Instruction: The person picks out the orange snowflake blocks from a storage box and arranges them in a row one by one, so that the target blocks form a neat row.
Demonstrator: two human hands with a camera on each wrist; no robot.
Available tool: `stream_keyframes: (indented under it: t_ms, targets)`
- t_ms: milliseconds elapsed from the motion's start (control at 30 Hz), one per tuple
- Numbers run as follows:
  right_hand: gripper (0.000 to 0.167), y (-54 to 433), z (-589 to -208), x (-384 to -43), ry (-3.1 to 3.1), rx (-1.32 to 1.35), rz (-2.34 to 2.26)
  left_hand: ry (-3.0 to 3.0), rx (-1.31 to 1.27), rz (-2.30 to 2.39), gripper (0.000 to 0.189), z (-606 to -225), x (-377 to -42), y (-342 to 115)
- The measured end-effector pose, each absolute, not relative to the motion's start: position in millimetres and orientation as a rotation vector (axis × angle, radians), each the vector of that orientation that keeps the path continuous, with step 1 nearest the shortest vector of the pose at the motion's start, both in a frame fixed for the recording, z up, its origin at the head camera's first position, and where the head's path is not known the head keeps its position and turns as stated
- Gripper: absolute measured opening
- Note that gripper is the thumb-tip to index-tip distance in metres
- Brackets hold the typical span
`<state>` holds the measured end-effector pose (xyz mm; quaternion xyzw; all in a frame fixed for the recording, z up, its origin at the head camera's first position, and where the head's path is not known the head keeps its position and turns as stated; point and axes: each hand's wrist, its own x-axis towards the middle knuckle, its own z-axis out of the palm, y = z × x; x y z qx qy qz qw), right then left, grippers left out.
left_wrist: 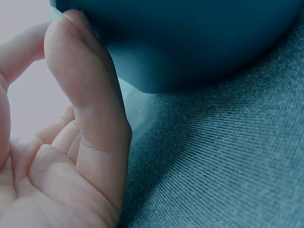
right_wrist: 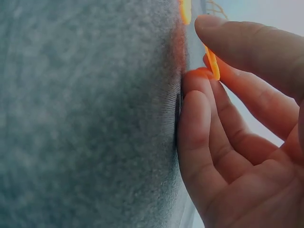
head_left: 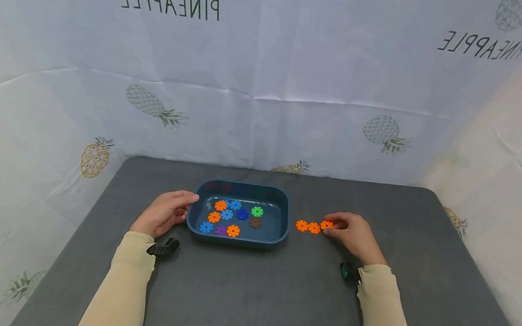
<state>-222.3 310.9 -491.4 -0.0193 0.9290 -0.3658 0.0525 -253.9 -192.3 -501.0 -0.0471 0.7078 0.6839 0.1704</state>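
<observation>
A dark blue rectangular tray [head_left: 235, 242] sits on the table, its left end pinched at the rim by my left hand [head_left: 168, 212]. In the left wrist view, the thumb and a fingertip meet at the edge of the tray [left_wrist: 190, 42]. To the right of the tray, three orange notched plastic discs lie in a row. My right hand [head_left: 353, 234] holds the rightmost orange disc [head_left: 327, 224] between thumb and index finger. Close beside it are the middle orange disc [head_left: 314, 228] and the left orange disc [head_left: 301, 225]. The right wrist view shows the held disc [right_wrist: 212, 64] edge-on.
Inside the tray are several similar discs, among them a green disc [head_left: 257, 211], a brown disc [head_left: 255, 222], a purple disc [head_left: 221, 230] and some orange and blue ones. A grey cloth covers the table [head_left: 251, 306]. A white pineapple-print curtain [head_left: 275, 64] hangs behind.
</observation>
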Motion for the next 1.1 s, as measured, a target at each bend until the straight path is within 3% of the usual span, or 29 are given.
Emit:
stream_keyframes:
  t_ms: [1100]
  targets:
    - [0.038, 305.4, -490.1, -223.4, 2.854, -0.066, -0.983, 2.008, -0.148, 1.948, 0.058, -499.7, -253.4, -191.1]
